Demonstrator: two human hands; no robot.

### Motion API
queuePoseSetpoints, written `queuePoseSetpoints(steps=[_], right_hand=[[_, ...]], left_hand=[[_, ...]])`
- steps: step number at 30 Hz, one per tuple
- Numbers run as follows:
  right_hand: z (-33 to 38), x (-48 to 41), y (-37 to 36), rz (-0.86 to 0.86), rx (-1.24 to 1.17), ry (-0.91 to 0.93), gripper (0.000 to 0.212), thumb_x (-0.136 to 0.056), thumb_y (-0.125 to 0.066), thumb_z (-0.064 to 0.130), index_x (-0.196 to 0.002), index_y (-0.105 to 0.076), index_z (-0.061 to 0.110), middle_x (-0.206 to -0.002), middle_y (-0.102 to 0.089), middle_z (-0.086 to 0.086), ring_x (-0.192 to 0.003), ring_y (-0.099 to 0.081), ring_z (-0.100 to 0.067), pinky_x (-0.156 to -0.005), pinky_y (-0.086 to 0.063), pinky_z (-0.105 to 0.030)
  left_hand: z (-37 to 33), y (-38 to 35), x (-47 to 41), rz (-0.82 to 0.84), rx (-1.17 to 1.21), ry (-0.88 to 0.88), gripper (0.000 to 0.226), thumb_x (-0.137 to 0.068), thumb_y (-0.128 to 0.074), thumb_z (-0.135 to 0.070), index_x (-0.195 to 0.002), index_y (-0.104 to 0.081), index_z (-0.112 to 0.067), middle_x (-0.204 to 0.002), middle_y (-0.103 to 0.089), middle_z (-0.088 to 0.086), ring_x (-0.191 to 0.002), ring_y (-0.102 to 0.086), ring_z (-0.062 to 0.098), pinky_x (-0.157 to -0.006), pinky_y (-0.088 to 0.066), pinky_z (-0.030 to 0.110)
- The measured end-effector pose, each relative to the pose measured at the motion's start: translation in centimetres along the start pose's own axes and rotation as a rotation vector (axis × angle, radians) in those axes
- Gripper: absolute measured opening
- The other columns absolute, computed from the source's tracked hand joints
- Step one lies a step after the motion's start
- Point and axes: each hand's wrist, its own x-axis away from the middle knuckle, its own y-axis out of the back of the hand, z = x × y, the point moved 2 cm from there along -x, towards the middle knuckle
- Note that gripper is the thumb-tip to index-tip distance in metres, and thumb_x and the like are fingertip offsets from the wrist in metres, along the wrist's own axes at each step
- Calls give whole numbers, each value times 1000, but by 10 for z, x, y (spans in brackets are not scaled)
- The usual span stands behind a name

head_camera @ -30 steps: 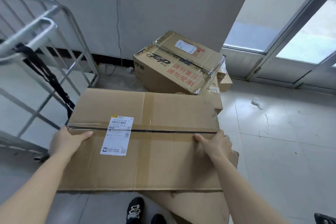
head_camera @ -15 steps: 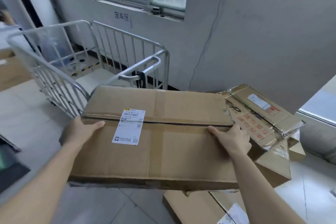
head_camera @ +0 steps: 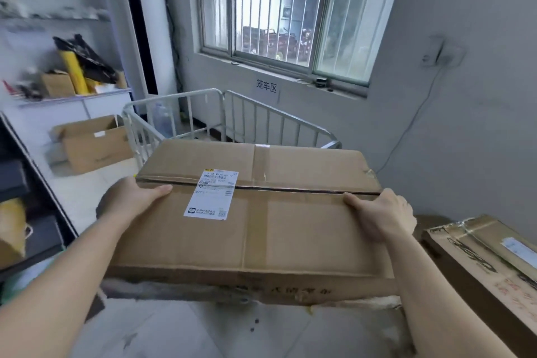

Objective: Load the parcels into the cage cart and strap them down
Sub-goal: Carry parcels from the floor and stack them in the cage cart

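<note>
At the far left an open carton (head_camera: 93,141) sits on the floor below a cluttered shelf (head_camera: 72,96), well clear of the work. The left hand (head_camera: 132,197) clasps the left end of a wide, flat cardboard parcel (head_camera: 290,229), thumb lying over the top face along the seam, the other fingers hidden under the edge. The parcel is held level in the air, with its shipping label (head_camera: 213,193) facing up, in front of the white cage cart (head_camera: 232,113), whose railed sides rise just beyond the parcel's far edge. The right hand (head_camera: 377,212) grips the right end the same way, thumb on top. To load it well, the parcel probably needs to stay flat, pass above the near rail and go down squarely inside the bars, with fingers drawn out from under the ends only once it rests. At the lower right another taped box (head_camera: 488,264) waits, so a flat, tidy placement should leave room for it and for strapping afterwards.
</note>
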Motion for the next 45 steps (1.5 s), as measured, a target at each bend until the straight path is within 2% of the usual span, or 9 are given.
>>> queuePoseSetpoints(steps=[6,12,16,19,25,32,36,40,45], right_hand=[[94,-16,-28,49,-42,67,85,-68,-65,75,-120,-55,8,-123,-58,-16,-119,-51,-36,-97,-45,-43],[176,-59,-70,85,-45,122,76,-72,-65,72,-113,-58,8,-122,-60,-15,-118,-52,-36,-92,-45,-41],[228,-103,-98,71,-60,150,79,-74,-66,69,-120,-57,5,-119,-63,-16,-119,-54,-37,-94,-44,-40],[265,-139,-120,86,-66,141,81,-71,-65,73,-115,-60,5,-120,-62,-17,-116,-55,-37,-90,-46,-39],[330,-194,-156,58,-52,122,84,-69,-64,74,-117,-60,6,-123,-61,-17,-118,-54,-36,-93,-45,-41],[385,-237,-204,11,-36,-8,82,-68,-64,76,-116,-61,9,-123,-62,-16,-118,-55,-36,-93,-46,-40],[407,-250,-230,-31,-70,-110,82,-66,-64,77,-111,-61,8,-118,-64,-16,-113,-57,-36,-90,-50,-42],[422,-264,-249,-77,-72,-188,77,-70,-64,74,-109,-59,7,-113,-64,-15,-112,-57,-36,-81,-47,-38],[430,-288,-265,-95,-68,-296,81,-77,-66,65,-128,-51,4,-118,-64,-15,-118,-54,-34,-77,-40,-37]], left_hand=[[7,41,-64,-42,45,-4,38,-74,-75,-56,-85,-57,-25,-97,-62,7,-93,-60,34,-85,-51,43],[13,53,-163,-68,14,72,80,-61,-74,-73,-112,-61,-12,-111,-66,12,-96,-62,35,-85,-53,46],[-2,48,-235,-81,31,54,79,-58,-75,-73,-107,-58,-13,-112,-65,12,-98,-62,36,-86,-52,46],[-15,42,-288,-99,32,49,78,-65,-76,-67,-117,-57,-13,-118,-63,13,-102,-60,37,-87,-51,46],[-31,29,-389,-66,10,54,83,-56,-71,-78,-110,-65,-15,-105,-68,10,-90,-62,33,-81,-53,45],[-68,2,-517,4,-45,-61,92,-67,-70,-73,-134,-51,-13,-128,-60,14,-110,-57,37,-87,-50,45],[-96,-11,-590,76,-34,-172,82,-64,-70,-74,-115,-61,-11,-116,-65,14,-103,-60,36,-87,-51,46],[-124,-37,-659,191,26,-235,100,-44,-69,-85,-114,-61,-14,-111,-67,10,-100,-62,33,-88,-50,43],[-159,-89,-713,277,20,-295,66,-53,-75,-74,-89,-65,-19,-102,-70,9,-96,-64,31,-87,-52,44]])
